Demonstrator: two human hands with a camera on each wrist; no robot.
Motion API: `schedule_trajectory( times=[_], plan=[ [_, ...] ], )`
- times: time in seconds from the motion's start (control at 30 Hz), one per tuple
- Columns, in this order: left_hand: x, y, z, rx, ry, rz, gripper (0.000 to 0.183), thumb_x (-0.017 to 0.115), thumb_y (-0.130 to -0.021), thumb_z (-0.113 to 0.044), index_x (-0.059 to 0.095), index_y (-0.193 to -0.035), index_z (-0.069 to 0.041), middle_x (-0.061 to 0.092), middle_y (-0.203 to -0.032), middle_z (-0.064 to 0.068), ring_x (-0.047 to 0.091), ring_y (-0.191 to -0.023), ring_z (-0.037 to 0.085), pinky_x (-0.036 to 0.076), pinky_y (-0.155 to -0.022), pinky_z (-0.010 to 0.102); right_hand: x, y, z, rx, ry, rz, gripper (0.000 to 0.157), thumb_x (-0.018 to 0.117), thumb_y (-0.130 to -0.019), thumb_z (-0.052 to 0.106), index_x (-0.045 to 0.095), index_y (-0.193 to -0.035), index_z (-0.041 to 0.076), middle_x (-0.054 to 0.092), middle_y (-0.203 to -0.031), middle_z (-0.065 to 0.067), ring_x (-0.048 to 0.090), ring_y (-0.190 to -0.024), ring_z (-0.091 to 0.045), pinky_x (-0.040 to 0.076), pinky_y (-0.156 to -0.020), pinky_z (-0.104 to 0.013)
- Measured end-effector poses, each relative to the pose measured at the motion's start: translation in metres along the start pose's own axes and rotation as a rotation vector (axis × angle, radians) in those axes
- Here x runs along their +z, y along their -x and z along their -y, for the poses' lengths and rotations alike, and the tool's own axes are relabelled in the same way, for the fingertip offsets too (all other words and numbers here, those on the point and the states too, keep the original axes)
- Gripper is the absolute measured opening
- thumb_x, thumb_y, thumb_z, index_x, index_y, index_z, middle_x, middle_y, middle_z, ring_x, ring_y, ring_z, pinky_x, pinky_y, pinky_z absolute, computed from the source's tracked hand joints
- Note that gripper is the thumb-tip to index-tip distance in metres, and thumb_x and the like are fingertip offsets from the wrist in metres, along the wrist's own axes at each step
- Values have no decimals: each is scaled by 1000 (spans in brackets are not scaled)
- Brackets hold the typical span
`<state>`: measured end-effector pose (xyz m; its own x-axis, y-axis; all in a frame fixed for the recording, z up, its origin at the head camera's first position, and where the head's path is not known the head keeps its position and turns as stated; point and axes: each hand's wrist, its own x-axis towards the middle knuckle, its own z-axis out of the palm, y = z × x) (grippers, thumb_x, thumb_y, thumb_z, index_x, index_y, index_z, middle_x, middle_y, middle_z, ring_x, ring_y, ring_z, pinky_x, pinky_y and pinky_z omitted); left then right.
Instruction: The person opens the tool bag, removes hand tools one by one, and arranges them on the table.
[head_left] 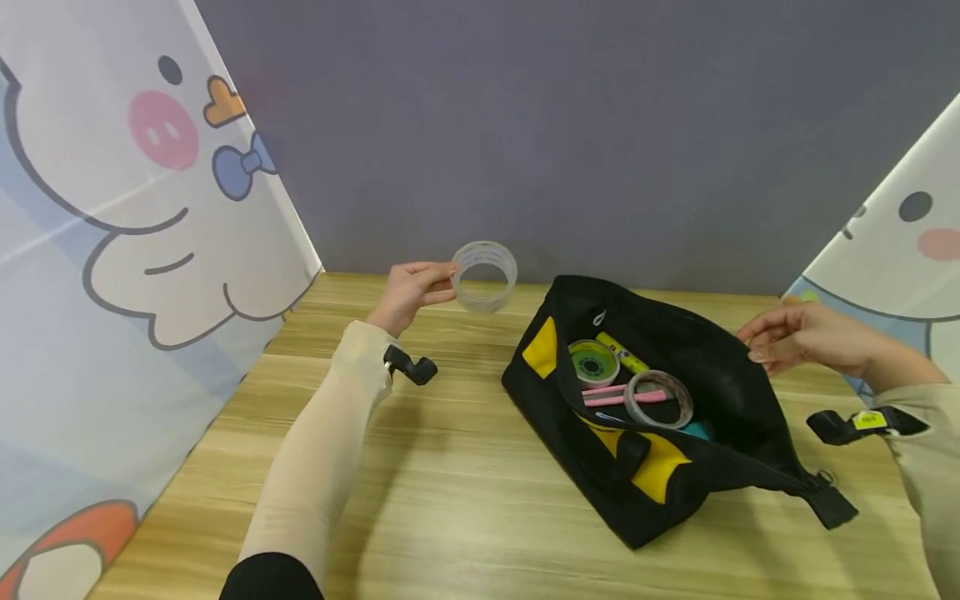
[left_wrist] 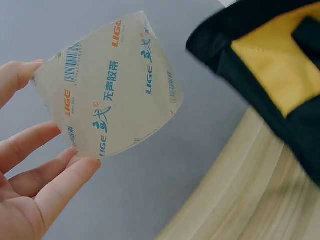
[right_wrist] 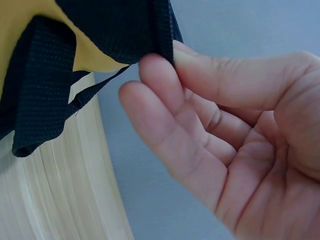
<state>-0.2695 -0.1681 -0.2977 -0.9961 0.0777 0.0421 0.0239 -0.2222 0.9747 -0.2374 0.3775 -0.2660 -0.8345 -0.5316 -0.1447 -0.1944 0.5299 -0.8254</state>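
My left hand (head_left: 411,293) pinches a roll of clear tape (head_left: 484,307) by its side, held up left of the bag. In the left wrist view the tape roll (left_wrist: 117,90) shows blue and orange print through its outer face, with fingers and thumb at its edge. A black and yellow zip bag (head_left: 592,483) lies wide open on the table. My right hand (head_left: 813,337) pinches the bag's far right rim; in the right wrist view thumb and forefinger grip the black edge (right_wrist: 162,30). Inside the bag are a green-labelled roll (head_left: 594,363), a grey tape roll (head_left: 678,400) and a pink cutter (head_left: 603,395).
A yellow tube (head_left: 622,353) also lies in the bag, and a teal thing (head_left: 699,430) shows at its near side. The wooden table (head_left: 450,517) meets a grey wall panel (head_left: 525,125) behind. Cartoon-printed sheets (head_left: 90,275) stand at both sides.
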Motion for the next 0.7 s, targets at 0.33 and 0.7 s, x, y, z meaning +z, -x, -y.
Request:
schedule_trajectory(
  times=[0.33,0.7],
  plan=[
    [-62,5,11,-24,50,-112,18,64,-98,-9,78,-87,-15,69,-88,2,66,-78,14,59,-79,26,1,-4,3,-10,-31,9,45,54,-94,-14,72,-106,25,68,-99,7,67,-80,-15,61,-66,-33],
    [-125,18,22,-95,128,-237,10,64,-99,-18,71,-98,-10,65,-92,3,63,-85,13,56,-88,27,1,-3,-1,-19,-75,32,47,52,-94,-17,72,-107,23,68,-99,5,67,-80,-15,61,-66,-32]
  ],
)
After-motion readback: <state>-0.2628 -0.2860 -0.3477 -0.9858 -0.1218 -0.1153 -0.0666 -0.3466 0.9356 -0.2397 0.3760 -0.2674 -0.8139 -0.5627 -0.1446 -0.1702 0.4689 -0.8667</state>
